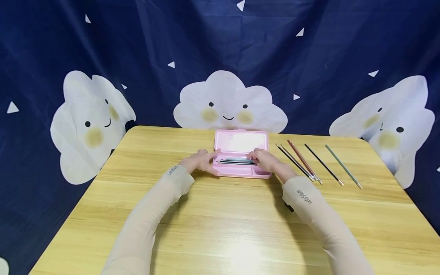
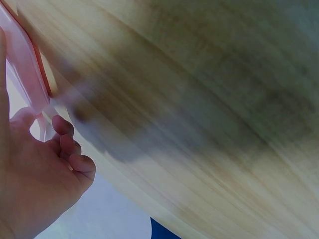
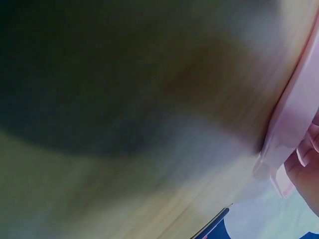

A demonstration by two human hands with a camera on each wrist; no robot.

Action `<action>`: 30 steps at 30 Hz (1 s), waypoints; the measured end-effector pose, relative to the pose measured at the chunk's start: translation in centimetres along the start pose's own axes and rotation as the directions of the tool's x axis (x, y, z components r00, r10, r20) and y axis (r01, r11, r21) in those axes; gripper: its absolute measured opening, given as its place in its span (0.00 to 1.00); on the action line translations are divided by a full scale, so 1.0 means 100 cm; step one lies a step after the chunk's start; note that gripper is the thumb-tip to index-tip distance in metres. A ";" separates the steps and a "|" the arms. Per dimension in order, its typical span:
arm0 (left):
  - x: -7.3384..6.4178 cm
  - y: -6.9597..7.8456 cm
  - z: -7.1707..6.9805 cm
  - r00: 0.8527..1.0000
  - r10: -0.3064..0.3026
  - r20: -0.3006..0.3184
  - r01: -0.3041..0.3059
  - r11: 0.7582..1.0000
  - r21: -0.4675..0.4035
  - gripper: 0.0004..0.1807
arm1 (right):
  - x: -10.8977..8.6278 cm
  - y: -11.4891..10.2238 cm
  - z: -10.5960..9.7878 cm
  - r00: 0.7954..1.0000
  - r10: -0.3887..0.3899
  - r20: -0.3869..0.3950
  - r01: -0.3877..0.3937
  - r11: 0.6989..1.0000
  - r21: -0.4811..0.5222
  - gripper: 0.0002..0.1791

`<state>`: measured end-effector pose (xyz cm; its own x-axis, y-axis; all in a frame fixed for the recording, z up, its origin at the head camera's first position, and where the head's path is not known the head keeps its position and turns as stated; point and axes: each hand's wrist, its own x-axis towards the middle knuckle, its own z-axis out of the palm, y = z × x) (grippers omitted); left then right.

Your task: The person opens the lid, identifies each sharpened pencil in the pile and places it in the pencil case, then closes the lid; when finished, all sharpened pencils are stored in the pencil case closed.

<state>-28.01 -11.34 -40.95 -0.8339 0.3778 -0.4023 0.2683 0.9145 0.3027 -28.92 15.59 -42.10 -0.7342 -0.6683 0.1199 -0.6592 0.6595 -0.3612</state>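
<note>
A pink pencil case [image 1: 240, 175] lies with its lid [image 1: 241, 140] raised at the back of the table. Several dark and teal pencils [image 1: 233, 162] lie lengthwise in its tray. My left hand [image 1: 201, 160] holds the case's left end, thumb at the front corner and index finger by the hinge; its other fingers curl loosely in the left wrist view. Over the tray's right end, my right hand [image 1: 264, 159] reaches in with curled fingers at the pencil ends, which they partly hide. In the right wrist view, these fingers [image 3: 304, 167] dip behind the case's pink wall [image 3: 294, 109].
Right of the case, several pencils lie slanted on the wooden table [image 1: 220, 229]: a close group with a red-brown pencil [image 1: 302, 158], then a black pencil [image 1: 323, 164] and a green pencil [image 1: 343, 166]. A dark blue cloud-patterned curtain [image 1: 154, 38] hangs behind the table.
</note>
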 end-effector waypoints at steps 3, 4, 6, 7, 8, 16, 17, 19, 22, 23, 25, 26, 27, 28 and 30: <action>0.000 0.000 0.000 1.000 0.012 -0.001 -0.012 1.000 0.006 0.58 | 0.002 -0.001 0.001 1.000 0.005 0.008 -0.005 1.000 -0.019 0.15; 0.000 0.000 0.000 1.000 0.014 -0.001 -0.014 1.000 0.009 0.58 | 0.002 -0.001 0.001 1.000 0.009 0.012 -0.009 1.000 -0.023 0.15; 0.000 0.000 -0.001 1.000 0.013 0.001 -0.013 1.000 0.008 0.58 | 0.003 -0.002 0.001 1.000 0.012 0.022 -0.011 0.999 -0.032 0.16; 0.001 0.000 -0.001 1.000 0.011 0.003 -0.011 1.000 0.006 0.58 | 0.004 -0.002 0.001 0.999 0.017 0.029 -0.016 0.999 -0.033 0.17; 0.001 0.000 -0.001 1.000 0.006 0.006 -0.006 1.000 0.003 0.58 | 0.004 -0.003 0.000 0.999 0.020 0.035 -0.019 0.999 -0.036 0.18; 0.001 0.000 -0.001 1.000 -0.005 0.002 0.005 1.000 -0.001 0.58 | 0.002 -0.003 0.001 0.999 0.004 0.035 -0.002 0.998 -0.060 0.19; 0.001 0.000 -0.001 1.000 -0.005 0.002 0.005 1.000 -0.001 0.58 | 0.002 -0.003 0.001 0.999 0.001 0.032 0.000 0.999 -0.054 0.18; 0.001 0.000 -0.001 1.000 -0.002 0.000 0.002 1.000 0.001 0.58 | 0.001 -0.003 0.000 1.000 0.010 0.025 -0.009 1.000 -0.018 0.18; 0.000 0.000 0.000 1.000 0.001 -0.002 -0.001 1.000 0.001 0.58 | -0.001 -0.002 -0.001 1.000 0.021 0.006 -0.021 0.999 0.027 0.17; 0.000 0.000 0.000 1.000 0.002 -0.003 -0.002 1.000 0.001 0.58 | -0.002 -0.001 -0.001 1.000 0.021 -0.004 -0.021 0.999 0.039 0.16; 0.000 0.000 0.000 1.000 -0.001 -0.003 0.001 1.000 0.000 0.58 | -0.004 0.001 -0.002 0.999 0.019 -0.027 -0.017 0.998 0.067 0.16; 0.000 0.000 0.000 1.000 -0.003 -0.003 0.003 1.000 -0.002 0.58 | -0.005 0.003 -0.002 0.999 0.014 -0.040 -0.011 0.996 0.083 0.16; 0.000 0.000 -0.001 1.000 -0.004 -0.003 0.004 1.000 -0.003 0.58 | -0.007 0.004 -0.003 0.999 0.011 -0.050 -0.006 0.995 0.099 0.15; -0.001 0.000 -0.001 1.000 -0.004 -0.001 0.004 1.000 -0.005 0.58 | -0.009 0.005 -0.003 0.998 0.011 -0.062 -0.004 0.993 0.114 0.15; -0.001 0.000 -0.001 1.000 -0.008 0.001 0.008 1.000 -0.005 0.58 | -0.013 0.008 -0.005 0.997 0.010 -0.081 0.002 0.990 0.139 0.14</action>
<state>-27.96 -11.36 -40.84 -0.8357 0.3703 -0.4056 0.2586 0.9169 0.3041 -28.61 17.13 -42.09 -0.7513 -0.6318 0.1909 -0.6316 0.6042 -0.4859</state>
